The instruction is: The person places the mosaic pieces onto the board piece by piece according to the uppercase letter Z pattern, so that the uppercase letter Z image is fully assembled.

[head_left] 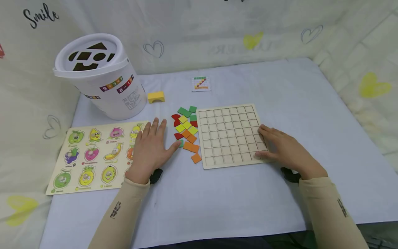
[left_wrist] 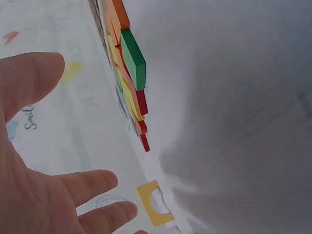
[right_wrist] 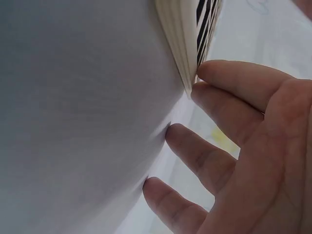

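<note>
A pale wooden grid board (head_left: pixel 231 136) lies on the white cloth. My right hand (head_left: pixel 284 150) is at its right side, with the thumb over the grid and fingertips (right_wrist: pixel 204 92) touching the edge. Other fingers of this hand reach down to the cloth in the right wrist view. Left of the board is a loose cluster of flat tiles: orange (head_left: pixel 191 147), yellow (head_left: pixel 187 125), green (left_wrist: pixel 134 58) and red (head_left: pixel 178 136). My left hand (head_left: pixel 149 152), its fingers spread and holding nothing, is over the right part of a fruit picture board (head_left: pixel 104 128), with the thumb pointing toward the tiles.
A white bucket (head_left: pixel 115 100) with a shape-cutout lid (head_left: pixel 71 65) stands at the back left. Beside it sits a yellow arch block (head_left: pixel 156 97). A small pattern card (head_left: pixel 201 84) lies behind the grid board. Printed cloth walls (head_left: pixel 192 45) surround the table.
</note>
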Demonstrator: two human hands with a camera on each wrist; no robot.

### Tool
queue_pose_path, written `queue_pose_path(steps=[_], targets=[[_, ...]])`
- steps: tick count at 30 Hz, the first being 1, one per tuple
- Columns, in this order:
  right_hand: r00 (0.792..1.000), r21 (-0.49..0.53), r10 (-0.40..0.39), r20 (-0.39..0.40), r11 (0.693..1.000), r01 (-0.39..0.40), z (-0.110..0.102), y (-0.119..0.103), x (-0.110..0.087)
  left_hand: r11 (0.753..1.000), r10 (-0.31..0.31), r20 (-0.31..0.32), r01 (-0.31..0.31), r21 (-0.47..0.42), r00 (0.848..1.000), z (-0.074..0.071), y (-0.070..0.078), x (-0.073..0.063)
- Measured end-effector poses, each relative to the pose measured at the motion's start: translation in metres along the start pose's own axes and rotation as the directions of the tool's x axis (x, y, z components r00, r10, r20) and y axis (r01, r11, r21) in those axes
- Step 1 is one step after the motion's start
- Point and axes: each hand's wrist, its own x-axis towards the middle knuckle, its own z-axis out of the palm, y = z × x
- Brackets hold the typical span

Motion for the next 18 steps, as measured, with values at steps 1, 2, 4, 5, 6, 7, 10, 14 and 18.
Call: queue_pose_path(steps=[1,2,4,5,6,7,10,14,18], targets=[[1.0,-0.005,-0.004,-0.002,1.0,0.004,0.001,0.0,-0.001,1.0,0.0,-0.001,0.0,-0.001,1.0,0.0,0.0,0.0],[1.0,-0.012,-0.011,-0.005,1.0,0.011,0.002,0.0,-0.002,1.0,0.002,0.0,-0.003,-0.002,1.0,0.0,0.0,0.0],[1.0,-0.032,-0.024,-0.011,0.999,0.024,0.003,0.001,-0.004,1.0,0.016,0.004,-0.016,-0.014,1.0,0.0,0.001,0.0],[0.999,-0.041,-0.033,-0.018,0.999,0.032,0.004,0.001,-0.005,0.999,0.03,0.011,-0.03,-0.018,0.999,0.001,0.001,0.0],[0.999,-0.051,-0.041,-0.023,0.998,0.04,0.005,0.001,-0.006,0.999,0.048,0.019,-0.048,-0.026,0.999,0.001,0.002,0.0],[0.998,-0.06,-0.047,-0.03,0.997,0.045,0.006,0.001,-0.006,0.997,0.073,0.029,-0.072,-0.037,0.997,0.001,0.003,0.0],[0.997,-0.076,-0.064,-0.041,0.995,0.061,0.008,0.002,-0.009,0.985,0.161,0.06,-0.157,-0.068,0.985,0.003,0.006,0.001],[0.997,-0.084,-0.065,-0.034,0.995,0.062,0.01,0.002,-0.011,0.968,0.24,0.078,-0.232,-0.101,0.968,0.004,0.01,0.002],[0.999,-0.075,-0.043,-0.018,0.996,0.042,0.012,0.002,-0.013,0.965,0.249,0.077,-0.242,-0.098,0.965,0.003,0.013,0.003]])
